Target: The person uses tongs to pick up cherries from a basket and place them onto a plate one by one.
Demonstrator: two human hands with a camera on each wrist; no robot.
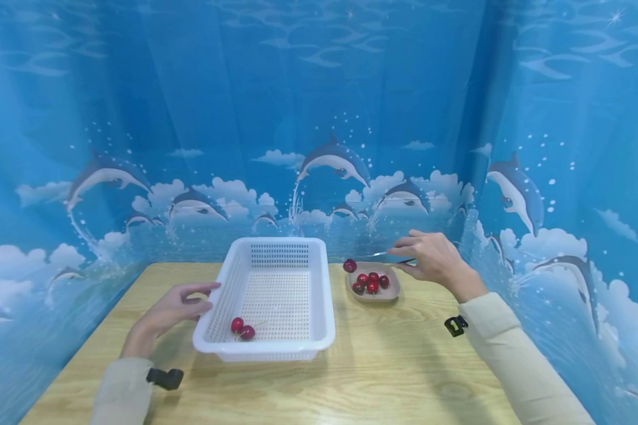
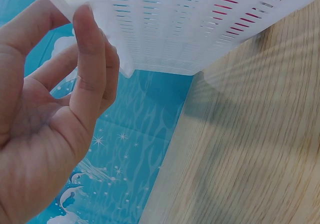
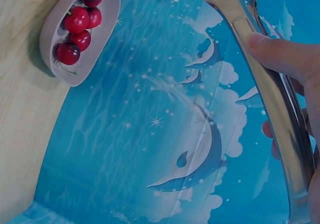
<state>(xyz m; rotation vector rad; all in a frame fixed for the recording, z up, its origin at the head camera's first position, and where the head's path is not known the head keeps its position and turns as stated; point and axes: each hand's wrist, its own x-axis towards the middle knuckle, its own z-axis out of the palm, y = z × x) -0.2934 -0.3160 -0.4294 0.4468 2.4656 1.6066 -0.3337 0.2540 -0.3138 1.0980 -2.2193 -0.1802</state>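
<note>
My left hand pinches the left rim of a white plastic basket, its fingertips at the edge in the left wrist view. Two red cherries lie in the basket's near left corner. In my right hand is a pair of metal tongs, slotted at the tip. A dark red cherry is at the tongs' far end, above the left rim of a small beige bowl. Inside that bowl sit several cherries. The tongs' tips are cut off in the right wrist view.
Both basket and bowl stand on a wood-grain table, the bowl to the basket's right near the far edge. Blue curtains printed with dolphins hang behind the table and along both sides. Each wrist wears a small black device.
</note>
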